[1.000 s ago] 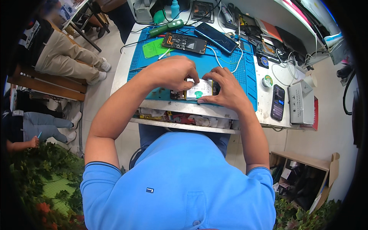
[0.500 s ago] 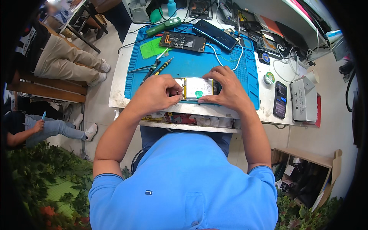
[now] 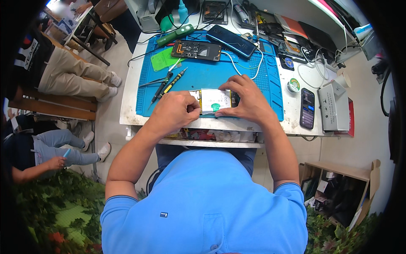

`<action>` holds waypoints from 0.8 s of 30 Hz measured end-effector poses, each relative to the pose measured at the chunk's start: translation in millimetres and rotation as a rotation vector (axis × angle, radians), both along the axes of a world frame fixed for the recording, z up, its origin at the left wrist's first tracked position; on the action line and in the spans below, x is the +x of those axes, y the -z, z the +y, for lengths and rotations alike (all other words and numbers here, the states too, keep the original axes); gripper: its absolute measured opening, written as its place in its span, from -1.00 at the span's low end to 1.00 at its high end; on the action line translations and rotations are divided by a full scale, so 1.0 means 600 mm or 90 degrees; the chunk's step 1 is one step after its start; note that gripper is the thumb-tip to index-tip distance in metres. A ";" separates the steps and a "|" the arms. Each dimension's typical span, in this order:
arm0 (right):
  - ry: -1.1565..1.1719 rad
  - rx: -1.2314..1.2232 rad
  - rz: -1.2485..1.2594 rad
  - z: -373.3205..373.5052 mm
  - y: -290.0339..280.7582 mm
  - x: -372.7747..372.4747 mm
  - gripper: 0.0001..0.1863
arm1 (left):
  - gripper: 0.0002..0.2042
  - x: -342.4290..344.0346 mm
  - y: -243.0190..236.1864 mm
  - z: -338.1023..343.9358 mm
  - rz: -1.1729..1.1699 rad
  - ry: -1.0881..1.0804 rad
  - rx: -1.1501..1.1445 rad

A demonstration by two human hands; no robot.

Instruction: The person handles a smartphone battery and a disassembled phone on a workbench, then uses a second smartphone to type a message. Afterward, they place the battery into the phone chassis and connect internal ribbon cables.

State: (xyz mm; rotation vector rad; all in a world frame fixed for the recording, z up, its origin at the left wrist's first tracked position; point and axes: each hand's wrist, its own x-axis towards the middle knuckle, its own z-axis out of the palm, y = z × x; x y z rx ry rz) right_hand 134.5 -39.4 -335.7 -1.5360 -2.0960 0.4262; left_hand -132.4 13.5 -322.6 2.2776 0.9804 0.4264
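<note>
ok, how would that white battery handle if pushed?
The white battery looks flat and broad, so unlikely to roll or tip. Its face lies uncovered, so prying could well damage it. It shows no obvious bend beside the right hand, so it's probably fairly stiff.

Two hands show, one left hand (image 3: pixel 175 109) and one right hand (image 3: pixel 249 100). One blue mat (image 3: pixel 207 72) carries one open phone (image 3: pixel 234 98) bearing one white battery (image 3: pixel 215 96), one phone frame (image 3: pixel 196 51), one dark blue phone (image 3: pixel 230 41), one green sheet (image 3: pixel 161 59) and two pen-shaped tools, a dark tool (image 3: pixel 162 88) and a yellow-black tool (image 3: pixel 174 81). Beside it are one lit phone (image 3: pixel 308 108) and one round tub (image 3: pixel 293 85).
</note>
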 end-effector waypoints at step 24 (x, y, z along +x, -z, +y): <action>-0.029 0.064 0.019 -0.004 0.007 0.005 -0.27 | -0.67 0.005 0.018 -0.006 -0.042 0.092 0.217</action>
